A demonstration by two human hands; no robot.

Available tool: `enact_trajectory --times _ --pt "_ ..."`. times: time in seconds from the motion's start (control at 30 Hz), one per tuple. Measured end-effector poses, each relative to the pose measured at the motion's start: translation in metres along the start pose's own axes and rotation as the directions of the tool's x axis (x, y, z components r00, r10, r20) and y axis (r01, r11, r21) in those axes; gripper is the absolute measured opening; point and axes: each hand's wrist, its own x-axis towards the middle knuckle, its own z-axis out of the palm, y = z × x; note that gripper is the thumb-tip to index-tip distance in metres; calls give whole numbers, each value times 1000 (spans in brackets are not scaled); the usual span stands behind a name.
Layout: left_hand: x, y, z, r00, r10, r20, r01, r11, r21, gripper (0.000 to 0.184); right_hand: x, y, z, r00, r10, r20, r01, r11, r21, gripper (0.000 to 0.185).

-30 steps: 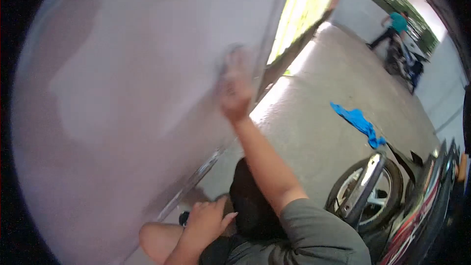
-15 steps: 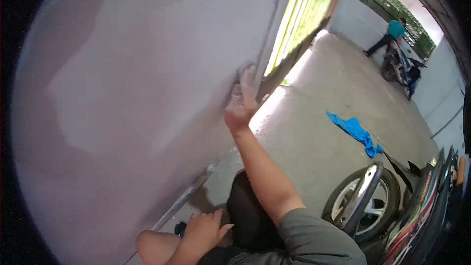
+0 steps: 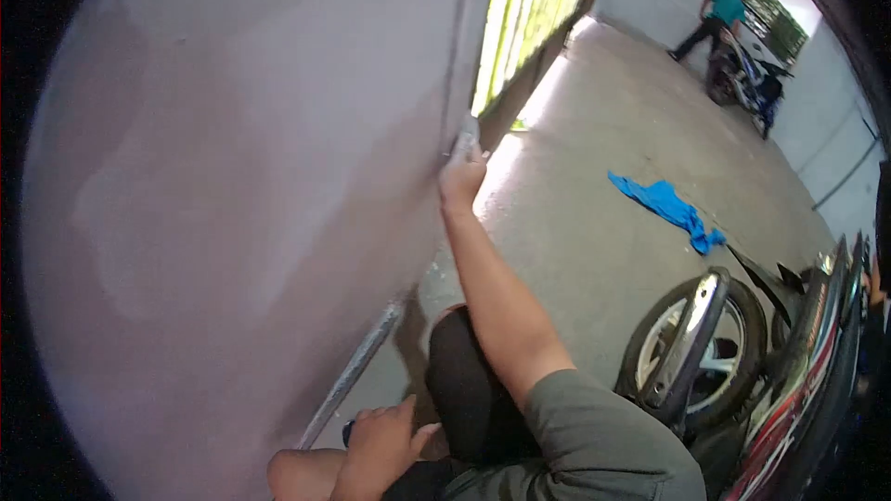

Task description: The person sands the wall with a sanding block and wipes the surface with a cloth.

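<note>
My right hand is raised against the upright edge of a pale painted wall, beside the barred gate. Its fingers are bunched together at that corner. Something greyish shows at their tips, but whether it is a small held piece or dusty fingers is unclear. Low in the view, my left hand lies relaxed over my bent left knee, fingers loosely stretched and holding nothing.
Close on my right stands a motorbike, its wheel and exhaust facing me. A blue cloth lies crumpled on the concrete floor. Farther back, a person in a teal shirt stands by another motorbike. The barred gate lets in bright light.
My right hand's fingers have drawn together at the wall's edge, where they were more spread against its face. The view has shifted slightly. My left hand stays on the knee.
</note>
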Motion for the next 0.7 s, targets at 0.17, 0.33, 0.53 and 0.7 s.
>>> enact_trajectory --times 0.17,0.33,0.53,0.7 --pt "0 3 -2 999 5 38 -5 1000 7 58 -9 -40 -2 999 2 43 -7 994 105 39" --pt "0 -4 3 1000 17 0 -17 1000 -12 57 -20 -71 -1 816 -578 -6 578 815 51 37" --pt "3 -6 -3 999 39 -2 -39 998 -45 57 -19 -42 4 961 -275 -23 276 959 62 43" --pt "-3 -2 -2 999 8 45 -9 1000 25 59 -9 -9 8 997 82 -13 -82 996 47 45"
